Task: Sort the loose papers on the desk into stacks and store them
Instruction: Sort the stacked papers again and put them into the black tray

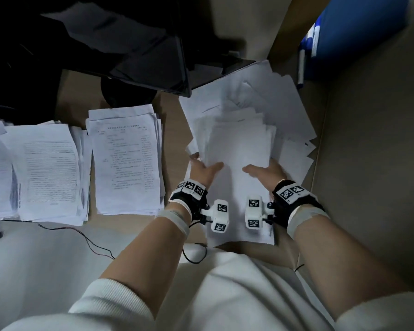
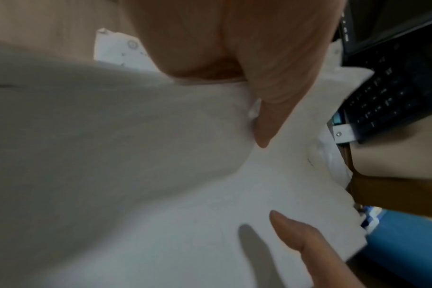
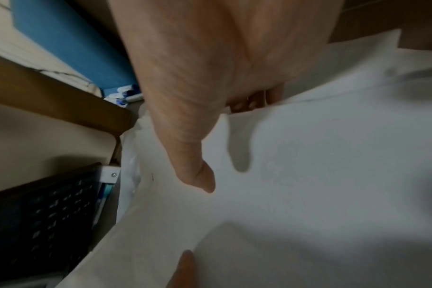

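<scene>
White printed sheets cover the left part of the wooden tabletop [image 1: 170,120]. Taking the bundle of blank papers [image 1: 237,168] as the landmark: farthest to its left lies a stack with a lined form on top [image 1: 48,168], its edges uneven. Just left of the bundle, with a strip of bare wood between them, sits a stack of printed text pages [image 1: 127,161], squared only roughly. Behind those two stacks stands a dark monitor [image 1: 139,51] on a round black base.

The left hand [image 1: 202,169] grips the bundle's left edge: the thumb lies flat on the top sheet and the fingers go under the edge, where they are hidden. In the left wrist view the thumb [image 2: 271,109] presses on the white sheet. The right hand [image 1: 265,172] holds the bundle's right edge the same way, thumb on top; the right wrist view shows its fingertips [image 3: 257,101] tucked beneath the paper. So each grip holds the bundle from its own side, and the sheets in it are fanned out unevenly at the far end.

Under and behind the bundle spreads a loose heap of white sheets [image 1: 280,103], lying at many angles. Beyond that heap, to the right, rests a blue folder [image 1: 359,27] with a pen [image 1: 301,68] beside it.
</scene>
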`<state>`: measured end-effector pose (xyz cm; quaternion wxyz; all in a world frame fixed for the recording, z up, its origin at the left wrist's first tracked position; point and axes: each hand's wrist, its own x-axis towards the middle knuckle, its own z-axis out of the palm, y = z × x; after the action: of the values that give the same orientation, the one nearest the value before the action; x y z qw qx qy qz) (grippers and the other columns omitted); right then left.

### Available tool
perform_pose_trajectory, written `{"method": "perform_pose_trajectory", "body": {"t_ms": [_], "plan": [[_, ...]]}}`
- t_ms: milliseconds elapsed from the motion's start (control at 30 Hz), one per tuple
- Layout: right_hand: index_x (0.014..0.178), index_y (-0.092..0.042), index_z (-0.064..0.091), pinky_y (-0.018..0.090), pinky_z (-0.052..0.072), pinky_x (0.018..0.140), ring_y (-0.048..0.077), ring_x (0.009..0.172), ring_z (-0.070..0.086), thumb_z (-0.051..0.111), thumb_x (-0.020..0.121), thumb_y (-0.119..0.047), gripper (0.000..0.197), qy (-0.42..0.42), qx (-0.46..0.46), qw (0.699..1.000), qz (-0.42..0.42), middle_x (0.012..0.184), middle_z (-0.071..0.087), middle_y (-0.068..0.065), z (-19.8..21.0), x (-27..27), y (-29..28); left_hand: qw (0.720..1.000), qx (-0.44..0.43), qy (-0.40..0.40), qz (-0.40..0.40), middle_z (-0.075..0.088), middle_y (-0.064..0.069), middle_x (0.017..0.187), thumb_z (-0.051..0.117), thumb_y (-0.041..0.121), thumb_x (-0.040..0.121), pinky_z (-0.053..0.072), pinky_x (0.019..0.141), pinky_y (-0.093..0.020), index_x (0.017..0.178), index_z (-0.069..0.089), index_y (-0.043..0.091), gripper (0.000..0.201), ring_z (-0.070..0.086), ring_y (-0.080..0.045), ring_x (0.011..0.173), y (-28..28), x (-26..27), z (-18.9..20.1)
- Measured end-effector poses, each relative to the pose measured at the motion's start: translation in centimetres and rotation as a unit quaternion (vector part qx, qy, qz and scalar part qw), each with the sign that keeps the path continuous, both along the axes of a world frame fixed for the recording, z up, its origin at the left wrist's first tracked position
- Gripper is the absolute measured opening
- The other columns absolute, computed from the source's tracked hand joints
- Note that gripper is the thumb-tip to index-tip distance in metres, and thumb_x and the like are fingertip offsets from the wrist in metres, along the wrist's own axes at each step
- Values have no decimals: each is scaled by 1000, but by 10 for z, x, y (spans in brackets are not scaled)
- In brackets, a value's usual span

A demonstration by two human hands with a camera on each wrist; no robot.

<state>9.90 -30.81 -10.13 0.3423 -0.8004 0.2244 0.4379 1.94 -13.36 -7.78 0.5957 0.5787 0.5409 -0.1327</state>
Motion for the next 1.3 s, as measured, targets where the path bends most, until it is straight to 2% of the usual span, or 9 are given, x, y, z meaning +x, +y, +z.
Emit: {"method": "perform_pose_trajectory", "body": {"t_ms": [133,267,367,533,667,833,967,1100,1300], "plan": [[96,-21,63,28,54,81,15,82,67,81,62,-42,43,-29,25,996,83,92,71,-2,31,4,10,997,-47,-5,68,71,4,84,79,23,84,58,77,-34,101,67,16,22,70,-18,79,-4,-21,4],[114,-26,41,46,48,100,29,118,54,72,47,-53,78,-57,37,990,126,112,63,-1,45,4,19,991,-68,-7,116,74,-4,104,80,30,84,55,87,-36,118,67,7,43,70,-28,97,2,-45,9],[118,-32,34,43,47,101,30,115,55,73,51,-52,79,-89,19,985,148,113,61,0,49,4,16,992,-45,30,112,70,-5,102,73,36,89,47,80,-31,116,64,7,40,65,-27,89,4,-60,8],[111,-20,66,42,52,94,31,102,66,67,84,-40,34,-137,21,957,255,110,71,3,40,8,6,985,-78,67,139,70,-12,101,77,30,85,53,84,-34,117,63,7,42,64,-26,87,-17,-62,1],[115,-11,65,42,50,96,36,110,60,61,89,-33,34,-168,-8,944,285,119,66,13,30,26,3,971,-183,114,105,67,-23,87,80,32,80,53,71,-43,94,65,-3,41,63,-33,75,-38,-45,7],[132,-12,55,50,30,113,35,142,23,60,88,-42,53,-162,-100,896,402,154,30,7,16,49,5,964,-208,107,128,64,-17,88,72,28,87,51,46,-26,123,62,2,46,61,-28,61,-43,-27,10],[136,-12,50,52,17,119,35,146,20,64,81,-48,67,-166,-140,874,435,158,25,10,8,63,8,960,-201,101,165,54,-14,104,69,24,88,50,62,-32,141,48,0,62,52,-22,70,-43,-20,0],[133,-10,46,50,27,113,41,130,40,72,67,-49,81,-162,-176,878,414,141,40,18,8,64,13,952,-201,134,187,61,-15,91,73,30,81,52,72,-35,101,62,1,37,57,-27,68,-37,-23,0],[136,-21,24,42,37,96,43,126,36,73,74,-34,81,-74,-122,951,276,132,49,16,19,44,7,967,-154,143,141,60,-11,70,83,38,64,50,75,-38,92,63,1,50,60,-28,71,-26,-18,1]]}}
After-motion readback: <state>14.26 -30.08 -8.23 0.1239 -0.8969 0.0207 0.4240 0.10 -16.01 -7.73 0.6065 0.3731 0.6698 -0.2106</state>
